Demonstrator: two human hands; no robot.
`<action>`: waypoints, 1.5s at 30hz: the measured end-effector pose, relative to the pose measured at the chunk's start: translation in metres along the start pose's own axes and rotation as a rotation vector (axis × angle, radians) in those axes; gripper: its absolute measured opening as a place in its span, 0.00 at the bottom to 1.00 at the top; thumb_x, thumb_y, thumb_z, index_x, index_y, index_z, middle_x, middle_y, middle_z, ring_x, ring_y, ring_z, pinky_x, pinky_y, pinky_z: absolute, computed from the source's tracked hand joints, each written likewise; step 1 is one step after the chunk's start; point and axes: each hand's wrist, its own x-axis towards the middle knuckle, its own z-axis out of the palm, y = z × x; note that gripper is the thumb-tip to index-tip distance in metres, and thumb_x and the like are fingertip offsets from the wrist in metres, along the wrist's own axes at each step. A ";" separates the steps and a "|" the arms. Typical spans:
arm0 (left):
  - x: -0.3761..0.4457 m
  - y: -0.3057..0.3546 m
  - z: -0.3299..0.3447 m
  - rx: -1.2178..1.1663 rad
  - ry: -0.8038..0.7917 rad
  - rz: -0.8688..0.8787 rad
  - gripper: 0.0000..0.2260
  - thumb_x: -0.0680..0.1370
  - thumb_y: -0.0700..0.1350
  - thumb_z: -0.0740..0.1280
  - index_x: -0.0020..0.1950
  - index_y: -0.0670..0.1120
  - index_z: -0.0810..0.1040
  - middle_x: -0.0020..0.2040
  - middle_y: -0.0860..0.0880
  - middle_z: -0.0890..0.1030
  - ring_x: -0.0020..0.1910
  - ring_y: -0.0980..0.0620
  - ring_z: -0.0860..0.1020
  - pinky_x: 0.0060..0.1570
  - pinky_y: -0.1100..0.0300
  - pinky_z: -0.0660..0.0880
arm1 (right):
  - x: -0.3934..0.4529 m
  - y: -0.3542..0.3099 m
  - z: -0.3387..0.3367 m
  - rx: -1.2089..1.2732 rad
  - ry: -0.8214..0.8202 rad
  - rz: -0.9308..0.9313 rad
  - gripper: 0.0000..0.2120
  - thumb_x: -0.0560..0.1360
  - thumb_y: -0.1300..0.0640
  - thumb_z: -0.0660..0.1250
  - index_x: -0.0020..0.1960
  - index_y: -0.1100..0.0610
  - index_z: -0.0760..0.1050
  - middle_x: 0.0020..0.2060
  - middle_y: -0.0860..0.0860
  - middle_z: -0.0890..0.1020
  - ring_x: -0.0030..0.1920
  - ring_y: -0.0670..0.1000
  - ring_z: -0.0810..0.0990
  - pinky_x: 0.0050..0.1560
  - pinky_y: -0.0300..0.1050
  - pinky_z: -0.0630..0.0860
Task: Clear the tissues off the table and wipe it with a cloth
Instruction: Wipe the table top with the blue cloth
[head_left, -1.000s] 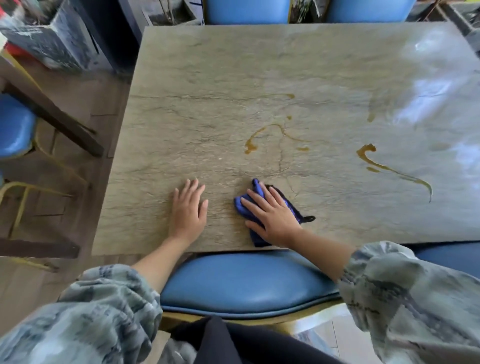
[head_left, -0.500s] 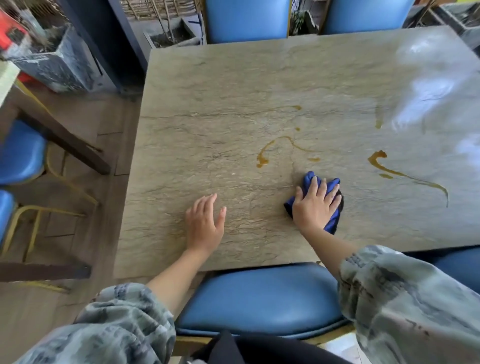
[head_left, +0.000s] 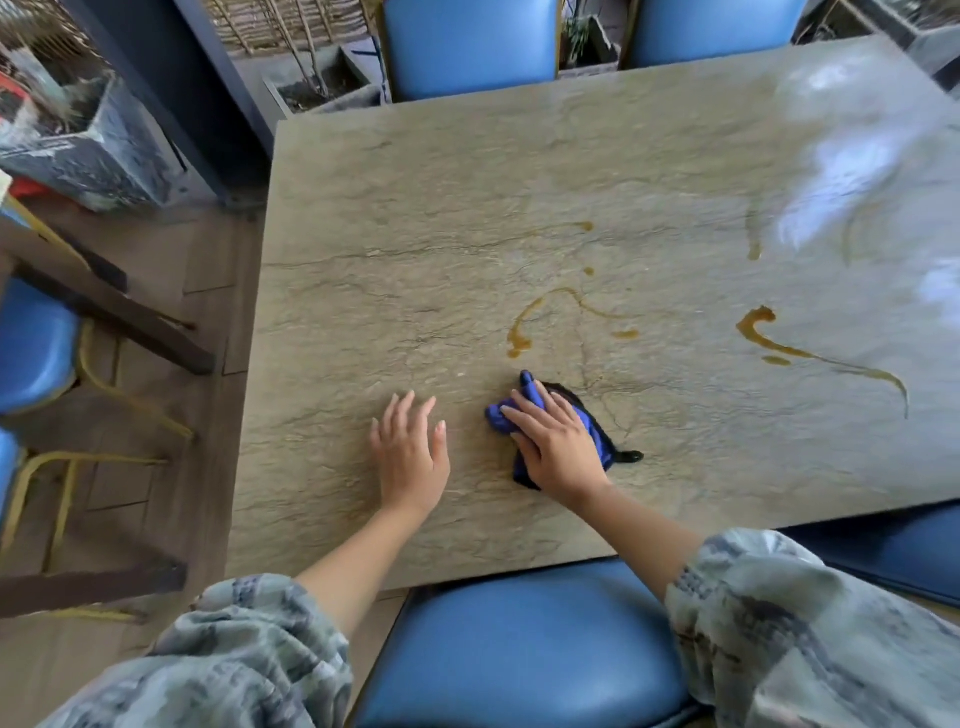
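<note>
My right hand (head_left: 558, 449) presses the blue cloth (head_left: 595, 431) flat-fingered on the table (head_left: 415, 234). My left hand (head_left: 410, 457) rests open beside the cloth

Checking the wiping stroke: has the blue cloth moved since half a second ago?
Yes. The blue cloth under the right hand has slid left, from right of the nearest brown spill back to below it, nearer the left hand.

One head-worn wide-angle view looks forward and steeply down, close over the near edge of the beige stone-patterned desk (head_left: 467, 218).
</note>
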 end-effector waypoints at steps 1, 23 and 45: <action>0.003 0.007 0.004 0.001 -0.003 -0.007 0.23 0.78 0.55 0.51 0.65 0.47 0.75 0.69 0.43 0.72 0.72 0.42 0.65 0.70 0.39 0.57 | -0.001 0.012 -0.007 0.009 0.064 0.119 0.19 0.79 0.51 0.55 0.66 0.54 0.74 0.68 0.51 0.73 0.73 0.56 0.64 0.71 0.55 0.62; 0.036 0.066 0.043 0.124 0.134 -0.300 0.22 0.81 0.54 0.50 0.71 0.49 0.68 0.75 0.48 0.64 0.77 0.50 0.54 0.74 0.40 0.46 | 0.141 0.095 -0.045 0.273 0.200 0.523 0.21 0.83 0.49 0.51 0.72 0.57 0.63 0.76 0.60 0.53 0.72 0.63 0.58 0.70 0.55 0.58; 0.048 0.070 0.038 0.289 0.109 -0.296 0.20 0.79 0.53 0.52 0.64 0.47 0.74 0.70 0.46 0.72 0.72 0.45 0.65 0.68 0.39 0.58 | 0.196 0.203 -0.079 -0.140 0.083 0.327 0.22 0.79 0.48 0.55 0.71 0.55 0.67 0.75 0.60 0.57 0.75 0.59 0.56 0.75 0.53 0.51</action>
